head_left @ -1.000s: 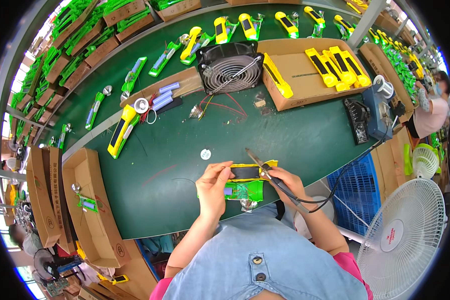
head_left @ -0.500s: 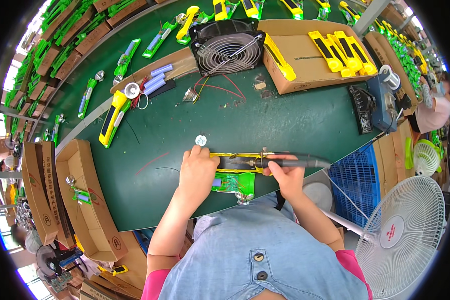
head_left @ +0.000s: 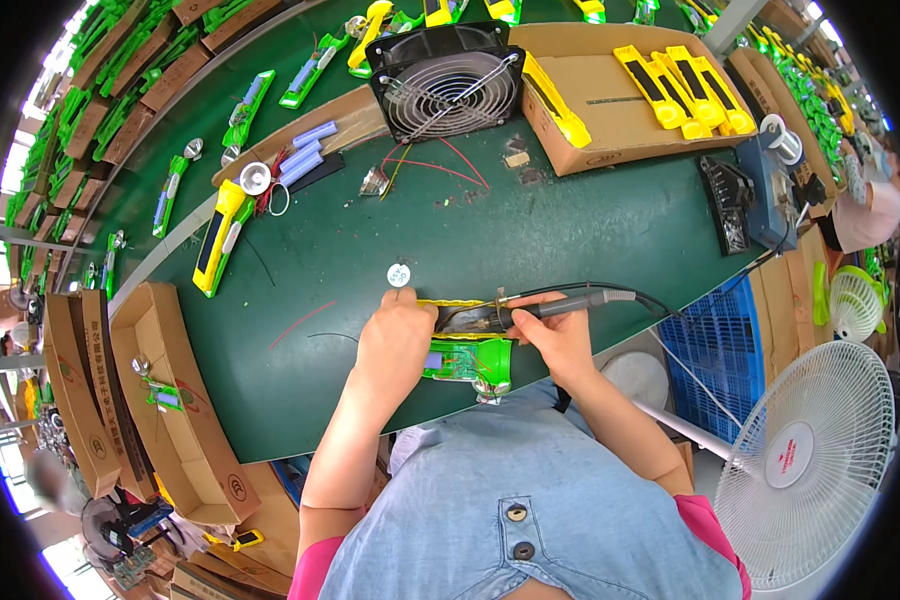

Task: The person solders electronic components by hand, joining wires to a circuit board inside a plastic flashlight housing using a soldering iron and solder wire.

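My left grip (head_left: 395,345) is curled around the left end of a yellow lamp casing (head_left: 452,303), which lies crosswise near the front edge of the green worktop (head_left: 570,230). My right grip (head_left: 555,335) grasps the dark handle of a soldering iron (head_left: 568,306), whose front part points left into the casing's hollow; I cannot tell whether the tip touches anything there. Just on my side of the casing sits a green lamp half (head_left: 470,360) with a circuit board and a purple-blue cell.

Beyond my left grip is a round white sticker (head_left: 399,275). Farther off, to the left, rest a yellow-and-green lamp (head_left: 215,245) and some battery cells (head_left: 303,160), with a black-framed fan (head_left: 450,90) to their right. Next to that fan, a cardboard tray (head_left: 610,100) holds more yellow casings. On the right stand a blue soldering station (head_left: 770,200), a solder spool (head_left: 785,145) and a black iron stand (head_left: 725,205).
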Available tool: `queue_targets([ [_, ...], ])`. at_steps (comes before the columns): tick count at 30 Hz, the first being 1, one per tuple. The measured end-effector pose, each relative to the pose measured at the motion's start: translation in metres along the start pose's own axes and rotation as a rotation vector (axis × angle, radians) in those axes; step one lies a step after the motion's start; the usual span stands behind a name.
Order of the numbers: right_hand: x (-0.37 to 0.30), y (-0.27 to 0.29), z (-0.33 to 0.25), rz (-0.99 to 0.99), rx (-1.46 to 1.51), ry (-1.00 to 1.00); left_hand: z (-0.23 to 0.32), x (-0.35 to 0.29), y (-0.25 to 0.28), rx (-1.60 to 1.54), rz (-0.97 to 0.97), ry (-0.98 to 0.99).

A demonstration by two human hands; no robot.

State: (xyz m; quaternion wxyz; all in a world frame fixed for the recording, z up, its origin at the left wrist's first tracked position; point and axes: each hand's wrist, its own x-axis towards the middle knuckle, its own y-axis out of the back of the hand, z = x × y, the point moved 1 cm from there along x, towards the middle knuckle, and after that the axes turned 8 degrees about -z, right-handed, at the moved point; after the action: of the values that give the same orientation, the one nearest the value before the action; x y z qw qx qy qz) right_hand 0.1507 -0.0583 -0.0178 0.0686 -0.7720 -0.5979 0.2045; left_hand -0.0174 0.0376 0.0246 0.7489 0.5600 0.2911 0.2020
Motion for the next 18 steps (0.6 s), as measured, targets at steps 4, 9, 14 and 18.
queue_targets([
  [4, 0.0005, 0.0003, 0.002, -0.018, -0.022, 0.004, 0.0006, -0.0002, 0.0015, -0.02, -0.001, -0.002],
  [9, 0.0002, -0.0013, 0.0043, -0.011, -0.085, -0.004, 0.0009, -0.0006, 0.0027, 0.031, -0.031, 0.004],
  [14, -0.0012, -0.0009, 0.0046, 0.002, -0.092, -0.011, 0.0015, -0.0005, 0.0022, 0.094, -0.066, 0.005],
  [18, -0.003, -0.0005, 0.0021, 0.005, -0.079, -0.008, 0.0021, -0.0005, 0.0022, 0.076, -0.059, 0.01],
])
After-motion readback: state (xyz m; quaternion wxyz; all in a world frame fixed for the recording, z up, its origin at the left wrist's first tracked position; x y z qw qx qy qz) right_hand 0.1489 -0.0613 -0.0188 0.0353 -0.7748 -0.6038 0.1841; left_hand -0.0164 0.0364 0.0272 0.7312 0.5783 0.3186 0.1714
